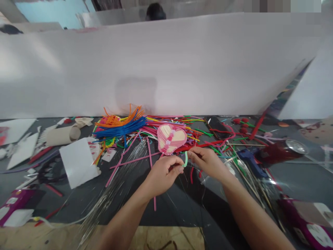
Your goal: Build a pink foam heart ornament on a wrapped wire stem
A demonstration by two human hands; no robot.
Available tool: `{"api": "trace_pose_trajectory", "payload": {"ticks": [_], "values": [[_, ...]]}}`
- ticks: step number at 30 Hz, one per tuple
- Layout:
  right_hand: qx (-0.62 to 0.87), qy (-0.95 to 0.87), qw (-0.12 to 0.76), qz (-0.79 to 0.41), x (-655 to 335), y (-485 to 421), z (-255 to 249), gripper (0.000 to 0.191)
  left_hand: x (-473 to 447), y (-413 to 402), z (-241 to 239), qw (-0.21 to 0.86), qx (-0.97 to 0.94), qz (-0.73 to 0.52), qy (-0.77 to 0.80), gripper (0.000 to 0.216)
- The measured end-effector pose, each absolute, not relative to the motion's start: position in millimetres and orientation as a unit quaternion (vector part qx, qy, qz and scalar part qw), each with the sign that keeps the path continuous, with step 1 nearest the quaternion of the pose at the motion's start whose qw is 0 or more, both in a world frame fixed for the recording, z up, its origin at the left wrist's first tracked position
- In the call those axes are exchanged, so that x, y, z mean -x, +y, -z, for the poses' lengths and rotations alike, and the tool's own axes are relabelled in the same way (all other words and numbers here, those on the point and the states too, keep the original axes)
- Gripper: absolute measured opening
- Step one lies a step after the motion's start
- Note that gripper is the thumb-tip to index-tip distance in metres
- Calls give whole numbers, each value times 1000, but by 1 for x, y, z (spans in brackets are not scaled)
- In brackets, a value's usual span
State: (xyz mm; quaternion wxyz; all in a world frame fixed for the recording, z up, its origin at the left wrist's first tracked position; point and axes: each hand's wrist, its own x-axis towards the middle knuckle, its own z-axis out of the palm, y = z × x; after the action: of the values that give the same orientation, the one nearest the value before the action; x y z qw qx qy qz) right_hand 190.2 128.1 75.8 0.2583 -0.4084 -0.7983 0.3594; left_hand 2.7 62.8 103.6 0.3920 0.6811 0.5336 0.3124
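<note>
Left hand [164, 173]: pinched pale-green strip [186, 158].
Right hand [207, 161]: pinched its upper end.
Pink heart [170, 139]: lay at strip's eleven o'clock.

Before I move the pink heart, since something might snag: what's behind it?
Coloured stems show beyond the upper right of the pink heart; whatever it covers is hidden.

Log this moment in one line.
left hand: pinching light-green piece | right hand: fingertips at its upper end | pink-and-cream heart: just beyond hands
</note>
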Motion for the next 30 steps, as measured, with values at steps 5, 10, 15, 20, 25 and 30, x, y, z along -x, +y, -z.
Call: {"api": "trace_pose_trajectory", "payload": {"ticks": [5, 10, 15, 20, 25, 30], "values": [[388, -817, 220, -365, -189, 125, -75, 26, -1, 62, -101, 357, -688, -300, 557, 11], [364, -817, 224, -388, -189, 124, -72, 25, -1, 63, -107, 310, -710, -288, 563, 8], [357, -788, 303, -400, -188, 122, -69, 53, -1, 63, -111, 299, -732, -295, 537, 16], [296, -817, 399, -294, -186, 122, -76, 64, 2, 62, -109, 285, -733, -319, 528, 13], [220, -835, 442, -243, -186, 123, -80, 29, 5, 64, -108, 310, -733, -336, 504, 9], [228, -839, 398, -293, -185, 120, -75, 18, 5, 63, -107, 286, -730, -350, 512, 12]]}}
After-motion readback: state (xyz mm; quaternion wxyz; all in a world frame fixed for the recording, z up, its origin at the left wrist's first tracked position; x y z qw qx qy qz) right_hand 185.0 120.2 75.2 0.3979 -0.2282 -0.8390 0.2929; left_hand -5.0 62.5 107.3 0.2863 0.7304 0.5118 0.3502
